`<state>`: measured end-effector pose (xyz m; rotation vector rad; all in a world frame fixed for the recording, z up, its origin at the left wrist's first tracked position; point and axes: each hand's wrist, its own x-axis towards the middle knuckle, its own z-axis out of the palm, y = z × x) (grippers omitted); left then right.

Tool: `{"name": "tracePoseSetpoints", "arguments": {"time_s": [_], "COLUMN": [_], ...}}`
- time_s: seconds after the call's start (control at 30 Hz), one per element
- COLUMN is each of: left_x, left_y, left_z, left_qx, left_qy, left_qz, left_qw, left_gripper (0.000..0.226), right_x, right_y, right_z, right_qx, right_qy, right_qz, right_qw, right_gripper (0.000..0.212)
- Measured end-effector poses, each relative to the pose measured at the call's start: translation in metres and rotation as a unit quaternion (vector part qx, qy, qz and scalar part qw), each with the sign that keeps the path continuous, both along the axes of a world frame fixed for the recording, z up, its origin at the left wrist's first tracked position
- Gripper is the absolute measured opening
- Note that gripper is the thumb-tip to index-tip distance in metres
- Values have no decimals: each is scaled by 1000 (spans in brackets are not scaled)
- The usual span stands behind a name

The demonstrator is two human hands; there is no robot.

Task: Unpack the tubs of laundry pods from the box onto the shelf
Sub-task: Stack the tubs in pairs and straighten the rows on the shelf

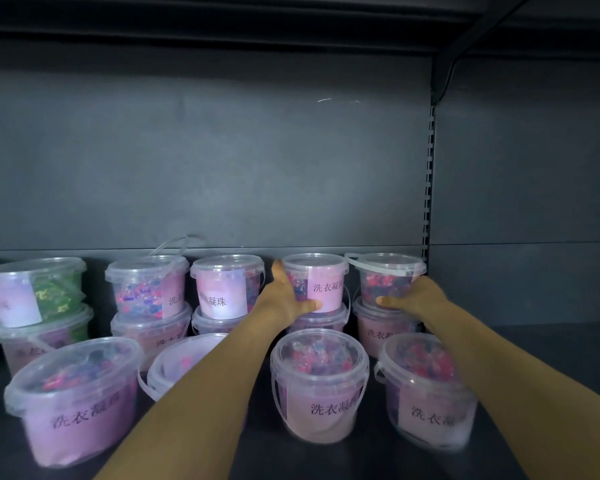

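Head view, centre right of frame: left hand (pixel 284 301) wraps upper tub (pixel 314 282) in back row, fingers closed round its wall, thumb across label. Right hand (pixel 411 296) grips next upper tub (pixel 387 280) at far right, fingers curled on its side. Both tubs sit stacked on lower tubs on shelf (pixel 551 344). Clear plastic looks stiff, smooth, likely slippery; moderately heavy with pods. Best hold: wall under rim. Front tubs (pixel 319 382) crowd both forearms; box not in view.

A dark shelf (pixel 551 344) is seen across the lower frame; clear lidded tubs (pixel 317 386) of pods are stood on it, the rear ones stacked in twos.
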<state>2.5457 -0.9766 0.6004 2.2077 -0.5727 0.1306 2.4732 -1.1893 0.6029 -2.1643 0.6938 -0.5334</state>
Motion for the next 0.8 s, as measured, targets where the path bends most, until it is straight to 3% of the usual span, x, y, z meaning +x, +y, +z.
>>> {"name": "tracePoseSetpoints", "arguments": {"time_s": [0.07, 0.17, 0.33, 0.43, 0.57, 0.8], "left_x": [-1, -4, -14, -27, -51, -116], "left_y": [0, 3, 20, 41, 83, 194], "left_z": [1, 4, 13, 21, 36, 52], "left_qx": [6, 26, 48, 127, 265, 377], "left_qy": [0, -21, -76, -109, -167, -202], "left_qz": [2, 19, 32, 27, 24, 21], "left_qw": [1000, 999, 995, 986, 949, 904], "left_gripper": [110, 104, 75, 59, 47, 40], "right_x": [-1, -7, -24, -40, -68, -129], "right_y": [-1, -1, 9, 23, 61, 167], "right_z": [0, 0, 0, 6, 24, 51], "right_qx": [-19, -47, -136, -190, -317, -444], "right_qy": [16, 23, 31, 58, 135, 195], "right_qz": [0, -15, -23, 9, 68, 137], "right_qw": [1000, 999, 990, 980, 936, 864], "right_gripper": [74, 53, 33, 25, 31, 29]}}
